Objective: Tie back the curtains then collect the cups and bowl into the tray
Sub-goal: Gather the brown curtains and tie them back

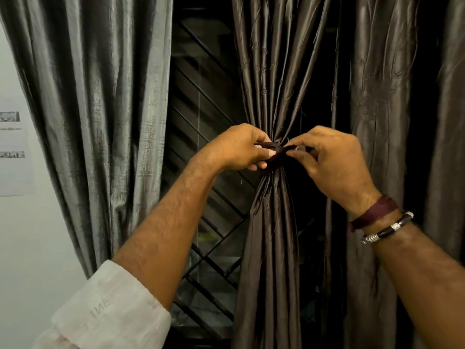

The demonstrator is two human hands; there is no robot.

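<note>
A dark brown satin curtain [271,84] hangs in the middle, gathered into a narrow waist at hand height. A dark tie-back band [275,157] wraps that waist. My left hand [239,147] grips the band's left end with curled fingers. On the band's right end, my right hand [332,157] pinches between thumb and fingertips. The knot itself is partly hidden by my fingers. A grey curtain [95,109] hangs loose at the left. No cups, bowl or tray are in view.
Behind the gap between the curtains is a window with a dark diagonal metal grille [201,122]. More brown curtain folds [382,109] hang at the right. A white wall with a paper notice [12,152] is at the far left.
</note>
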